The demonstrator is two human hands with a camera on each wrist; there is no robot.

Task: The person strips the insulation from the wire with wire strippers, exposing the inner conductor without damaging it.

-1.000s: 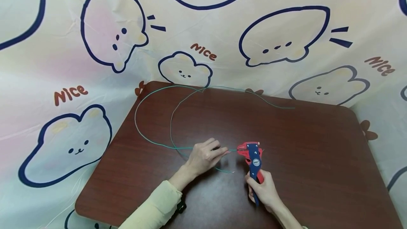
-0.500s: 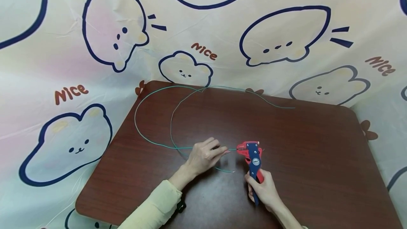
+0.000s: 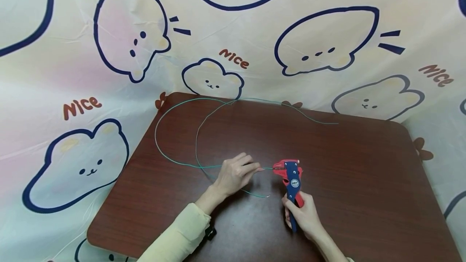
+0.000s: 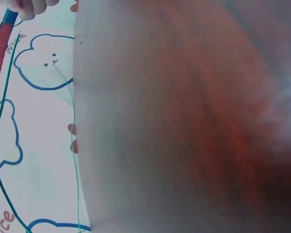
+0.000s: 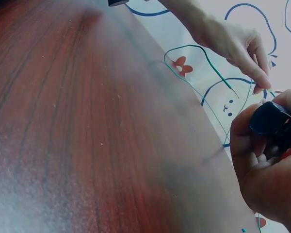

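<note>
My left hand (image 3: 234, 173) pinches a thin green wire (image 3: 209, 167) between thumb and fingertips, just left of the tool. In my right hand (image 3: 306, 215) is a red-and-blue wire stripper (image 3: 293, 181), gripped round its handles with the head pointing away. From the left fingertips the wire runs straight into the stripper's red jaws. Its other stretches loop across the table's far left. One stripped end (image 5: 234, 92) sticks out below the left hand in the right wrist view. At the left wrist view's edge, the stripper's red head (image 4: 0, 53) shows beside the wire (image 4: 7, 82).
The dark brown table (image 3: 364, 189) has rounded corners. Patterned cloth (image 3: 255, 23) hangs behind it and at both sides. A loose length of the wire trails along the back edge toward the right. A tiny green scrap (image 5: 243, 230) lies on the table.
Both hands, the wire and the stripper have shifted slightly away from the body and to the right. The grips on wire and stripper look the same.
</note>
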